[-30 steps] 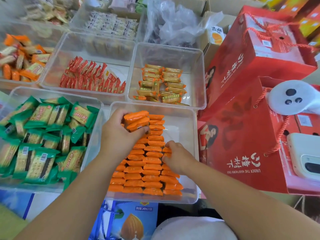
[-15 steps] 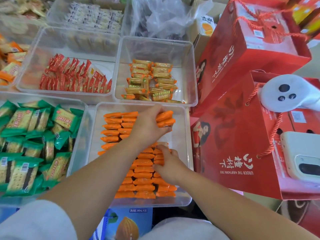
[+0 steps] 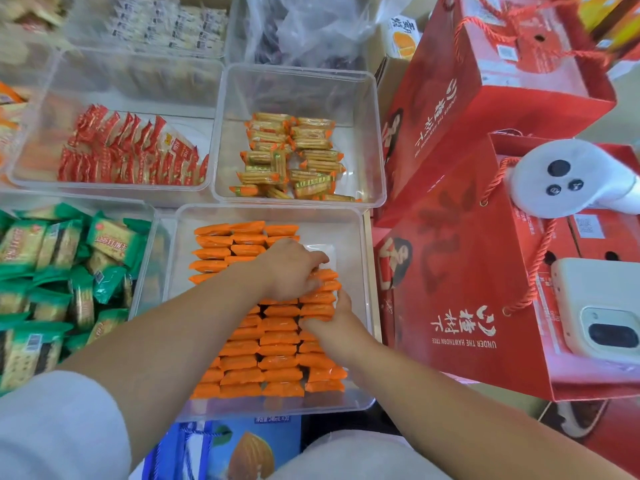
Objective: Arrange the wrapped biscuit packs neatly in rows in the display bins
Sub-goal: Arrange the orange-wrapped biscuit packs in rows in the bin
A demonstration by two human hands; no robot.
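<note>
Lowered left hand (image 3: pixel 289 268) and right hand (image 3: pixel 334 325) grip packs (image 3: pixel 277 341).

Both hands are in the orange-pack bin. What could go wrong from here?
The left hand is setting orange packs onto the right-hand row while its forearm crosses the other rows; pulling back might drag those askew. The right hand holds only that row's near part, so packs could slide across the bare bin floor.

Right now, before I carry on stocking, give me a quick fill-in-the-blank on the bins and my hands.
1. The left hand and right hand both hold ___ packs in the front bin.
2. The left bin has wrappers coloured ___.
3. The gift bags at right are ___.
Missing: orange, green, red.
</note>
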